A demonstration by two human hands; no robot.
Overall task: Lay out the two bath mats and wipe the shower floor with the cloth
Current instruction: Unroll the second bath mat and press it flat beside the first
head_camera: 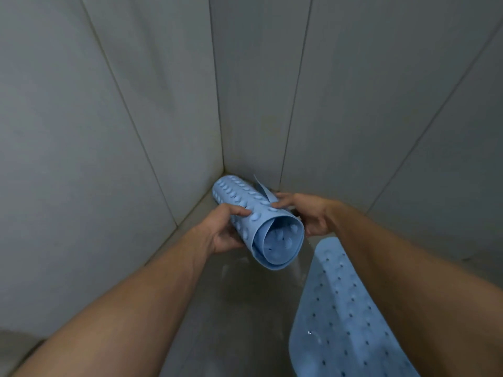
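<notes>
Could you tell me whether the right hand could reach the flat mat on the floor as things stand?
Probably yes: the flat mat lies close beneath the right hand, nothing between, though that hand now grips the rolled mat.

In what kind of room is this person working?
Most likely a shower stall: large grey wall tiles meet in a corner, the floor looks wet, and one blue bath mat lies flat while both hands hold a rolled mat.

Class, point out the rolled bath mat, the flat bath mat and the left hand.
rolled bath mat (239,198), head view, studded outer wall
flat bath mat (340,308), head view, perforated middle
left hand (223,229), head view, its back
</notes>
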